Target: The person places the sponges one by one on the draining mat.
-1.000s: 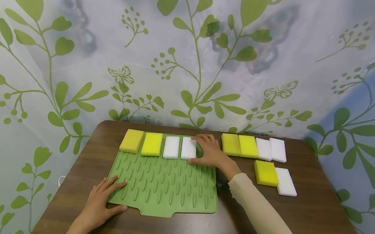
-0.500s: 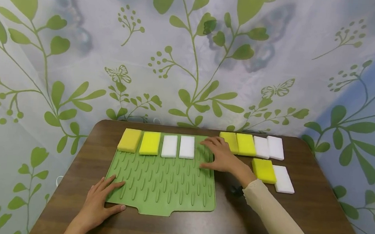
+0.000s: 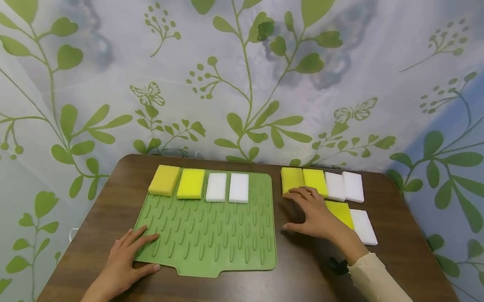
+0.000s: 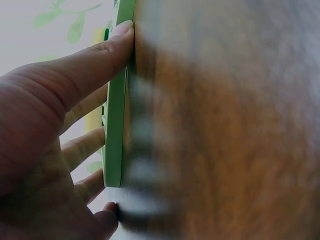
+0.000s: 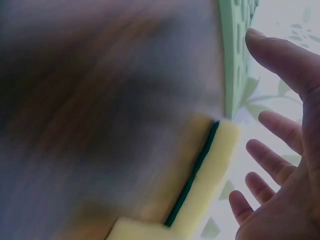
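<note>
My left hand [image 3: 121, 265] rests with spread fingers at the lower left corner of a green ribbed mat [image 3: 208, 234]; in the left wrist view its thumb lies along the mat's edge. Along the mat's far edge lie a dull yellow sponge [image 3: 164, 180], a bright yellow sponge [image 3: 190, 183] and two white sponges [image 3: 239, 187]. My right hand [image 3: 316, 215], holding nothing, hovers with loosely bent fingers right of the mat. Its fingertips overlap the front of a darker yellow sponge [image 3: 292, 179]. The right wrist view shows a yellow sponge [image 5: 207, 175] with a dark green layer.
Behind the right hand, a bright yellow sponge [image 3: 315, 180] and two white sponges [image 3: 353, 187] continue the back row. Nearer stand another yellow sponge [image 3: 341, 213], partly covered by the hand, and a white sponge [image 3: 364, 226]. A leaf-patterned curtain [image 3: 248, 75] hangs behind the brown table [image 3: 246, 300].
My right hand has left the rightmost white sponge on the mat and moved right, off the mat to the sponges there. The left hand keeps its place on the mat's corner.
</note>
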The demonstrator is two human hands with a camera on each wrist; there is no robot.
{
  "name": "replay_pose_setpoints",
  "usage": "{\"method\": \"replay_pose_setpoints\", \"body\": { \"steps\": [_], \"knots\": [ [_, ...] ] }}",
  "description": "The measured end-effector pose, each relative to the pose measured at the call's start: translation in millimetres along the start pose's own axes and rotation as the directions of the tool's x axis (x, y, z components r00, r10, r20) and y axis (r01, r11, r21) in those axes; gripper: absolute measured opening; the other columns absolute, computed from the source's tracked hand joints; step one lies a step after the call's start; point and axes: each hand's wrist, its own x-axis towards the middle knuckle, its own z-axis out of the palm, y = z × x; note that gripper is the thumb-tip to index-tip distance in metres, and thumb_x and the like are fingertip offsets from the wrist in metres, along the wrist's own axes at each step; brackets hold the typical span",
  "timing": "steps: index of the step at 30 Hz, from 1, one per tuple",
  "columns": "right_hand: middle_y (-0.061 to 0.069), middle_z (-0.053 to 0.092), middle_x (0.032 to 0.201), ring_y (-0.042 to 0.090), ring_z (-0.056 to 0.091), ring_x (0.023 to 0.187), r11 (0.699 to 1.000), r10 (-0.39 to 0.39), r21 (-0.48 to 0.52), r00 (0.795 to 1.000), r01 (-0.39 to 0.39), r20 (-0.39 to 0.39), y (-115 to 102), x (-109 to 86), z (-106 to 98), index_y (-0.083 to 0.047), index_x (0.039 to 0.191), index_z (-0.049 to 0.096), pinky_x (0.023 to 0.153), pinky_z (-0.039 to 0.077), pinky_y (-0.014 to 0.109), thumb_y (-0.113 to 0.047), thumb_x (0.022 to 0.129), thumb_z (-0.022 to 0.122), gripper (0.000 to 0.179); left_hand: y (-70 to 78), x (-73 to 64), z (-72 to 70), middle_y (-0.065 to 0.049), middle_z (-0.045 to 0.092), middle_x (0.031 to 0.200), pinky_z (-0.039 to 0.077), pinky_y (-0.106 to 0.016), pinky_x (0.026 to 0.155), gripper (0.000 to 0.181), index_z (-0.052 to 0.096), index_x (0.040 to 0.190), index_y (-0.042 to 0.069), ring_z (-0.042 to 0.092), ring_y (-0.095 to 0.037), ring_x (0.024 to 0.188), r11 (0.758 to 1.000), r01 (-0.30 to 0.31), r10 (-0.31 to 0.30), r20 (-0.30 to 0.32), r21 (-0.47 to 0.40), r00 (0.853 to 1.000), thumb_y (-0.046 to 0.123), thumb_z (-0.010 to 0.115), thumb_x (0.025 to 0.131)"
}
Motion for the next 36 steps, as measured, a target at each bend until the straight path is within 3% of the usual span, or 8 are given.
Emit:
{"method": "replay_pose_setpoints", "body": {
  "steps": [6, 16, 24, 31, 36],
  "knots": [
    [0.016, 0.053, 0.158, 0.045, 0.037, 0.147, 0.998, 0.056, 0.013, 0.998, -0.056, -0.022, 17, -30.8, -18, -0.017, 0.153, 0.058, 0.114, 0.033, 0.074, -0.053, 0.082, 0.092, 0.087, 1.2, 2.2, 1.8, -0.027, 0.04, 0.169, 0.018, -0.092, 0.109, 0.076, 0.064, 0.149, 0.021, 0.025, -0.069, 0.153, 1.0, 0.008, -0.008, 0.007, 0.003, 1.0, 0.04, 0.094, 0.082],
    [0.018, 0.044, 0.163, 0.05, 0.031, 0.151, 0.983, 0.182, -0.018, 0.983, -0.182, 0.01, 46, -74.4, -40, -0.017, 0.158, 0.05, 0.108, 0.028, 0.08, -0.06, 0.082, 0.09, 0.096, 1.1, 4.4, 2.4, -0.028, 0.04, 0.169, 0.018, -0.092, 0.11, 0.076, 0.064, 0.149, 0.021, 0.024, -0.069, 0.153, 1.0, 0.005, -0.005, 0.013, -0.004, 1.0, 0.04, 0.094, 0.082],
    [0.025, 0.04, 0.164, 0.056, 0.03, 0.148, 0.964, 0.265, -0.022, 0.964, -0.265, 0.001, 66, -92.4, -39, -0.015, 0.159, 0.046, 0.103, 0.028, 0.08, -0.057, 0.079, 0.092, 0.102, 1.8, 2.6, -0.4, -0.028, 0.039, 0.169, 0.017, -0.091, 0.111, 0.076, 0.064, 0.149, 0.022, 0.024, -0.068, 0.154, 0.999, 0.034, -0.034, 0.04, 0.006, 0.999, 0.042, 0.094, 0.082],
    [0.025, 0.039, 0.165, 0.059, 0.028, 0.146, 0.96, 0.282, 0.003, 0.959, -0.282, -0.038, 79, -99.9, -39, -0.013, 0.158, 0.048, 0.1, 0.026, 0.08, -0.055, 0.082, 0.092, 0.097, -1.1, 4.3, 1.1, -0.029, 0.039, 0.168, 0.017, -0.092, 0.11, 0.077, 0.064, 0.149, 0.021, 0.023, -0.07, 0.153, 1.0, 0.015, -0.015, 0.027, -0.008, 1.0, 0.04, 0.094, 0.081],
    [0.027, 0.039, 0.164, 0.059, 0.028, 0.144, 0.951, 0.31, 0.011, 0.95, -0.31, -0.025, 85, -101.7, -38, -0.013, 0.158, 0.048, 0.101, 0.025, 0.081, -0.054, 0.085, 0.089, 0.093, -3.5, 5.1, 1.4, -0.028, 0.039, 0.169, 0.016, -0.092, 0.11, 0.077, 0.064, 0.15, 0.021, 0.022, -0.07, 0.153, 1.0, 0.008, -0.008, 0.014, -0.005, 1.0, 0.041, 0.094, 0.082]
  ]
}}
